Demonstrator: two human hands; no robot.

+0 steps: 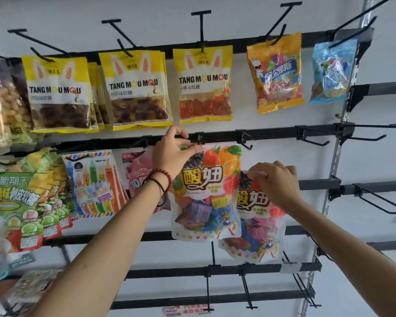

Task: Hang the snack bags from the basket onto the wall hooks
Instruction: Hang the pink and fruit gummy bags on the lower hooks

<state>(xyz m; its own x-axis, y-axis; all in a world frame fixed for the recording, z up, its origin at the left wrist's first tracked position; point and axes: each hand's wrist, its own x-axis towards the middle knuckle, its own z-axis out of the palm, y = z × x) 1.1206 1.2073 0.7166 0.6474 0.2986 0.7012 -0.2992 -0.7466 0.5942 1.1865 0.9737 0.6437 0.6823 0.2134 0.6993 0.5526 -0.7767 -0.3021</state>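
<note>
Two bare forearms reaching up from the bottom of the view toward the rack. Left hand [173,152], with a red bead bracelet [162,177] and a black hair tie at the wrist, pinching the top edge of a fruit-print candy bag [207,193] between thumb and fingertips, right at the hook [199,139] on the second rail [272,131]; cannot tell whether the bag's hole is over the hook. Right hand [277,183] lower and to the right, fingers closed on the top of a second fruit-print bag [256,220], partly tucked behind the first and hanging free below the rail. Just left of the held bags, a pink pouch [135,170], then a pencil-print pack [94,181] and green peel-candy bags [21,202] on the same row. Higher up, on the top rail, three yellow rabbit-ear bags [133,88] side by side, then an orange bag [276,72] and a blue bag [332,69] farther right. Bare black hooks along the right side and lower rails, white wall [272,14] behind.
</note>
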